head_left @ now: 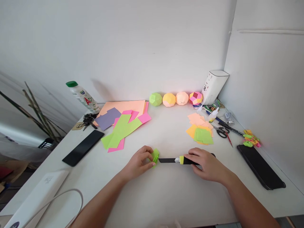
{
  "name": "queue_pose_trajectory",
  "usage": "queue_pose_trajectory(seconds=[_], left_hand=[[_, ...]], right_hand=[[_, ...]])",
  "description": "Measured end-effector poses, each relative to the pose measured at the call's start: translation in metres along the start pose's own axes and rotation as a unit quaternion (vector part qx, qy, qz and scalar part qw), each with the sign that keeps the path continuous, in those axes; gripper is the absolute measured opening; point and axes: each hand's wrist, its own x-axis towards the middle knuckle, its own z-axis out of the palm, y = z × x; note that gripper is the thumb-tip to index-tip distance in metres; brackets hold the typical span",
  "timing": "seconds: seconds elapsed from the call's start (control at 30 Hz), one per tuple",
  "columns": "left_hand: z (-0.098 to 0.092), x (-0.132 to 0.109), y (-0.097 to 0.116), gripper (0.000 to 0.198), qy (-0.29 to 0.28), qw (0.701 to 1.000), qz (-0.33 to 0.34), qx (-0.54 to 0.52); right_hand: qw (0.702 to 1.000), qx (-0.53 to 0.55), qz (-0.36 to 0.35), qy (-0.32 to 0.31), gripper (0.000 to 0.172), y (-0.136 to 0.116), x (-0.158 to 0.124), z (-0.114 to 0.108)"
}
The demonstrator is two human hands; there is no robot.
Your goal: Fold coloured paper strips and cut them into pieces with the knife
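Between the thumb and fingers of my left hand is a small folded piece of green paper, pinched just above the white table. My right hand grips a utility knife with a black and yellow handle. Its long dark blade is extended and points left, its tip at or very near the green paper. I cannot tell whether the tip touches it. My palm hides part of the knife's handle.
Green paper strips and a black phone lie on the left. Square notes, scissors, a glue bottle and a black case are on the right. Several paper balls line the wall.
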Motion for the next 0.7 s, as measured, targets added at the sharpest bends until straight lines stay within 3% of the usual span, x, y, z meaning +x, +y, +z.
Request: queue_pose_trajectory(seconds=[0.37,0.7], left_hand=[[0.0019,0.0004,-0.0034,0.025,0.011,0.999,0.023,0.021],[0.0008,-0.0003,-0.0035,0.02,0.006,0.999,0.034,0.026]], right_hand=[[1.0,0.004,0.003,-0.01,0.043,0.0013,0.0006,0.001],[1.0,0.004,-0.006,0.001,0.041,-0.001,0.001,-0.0003]])
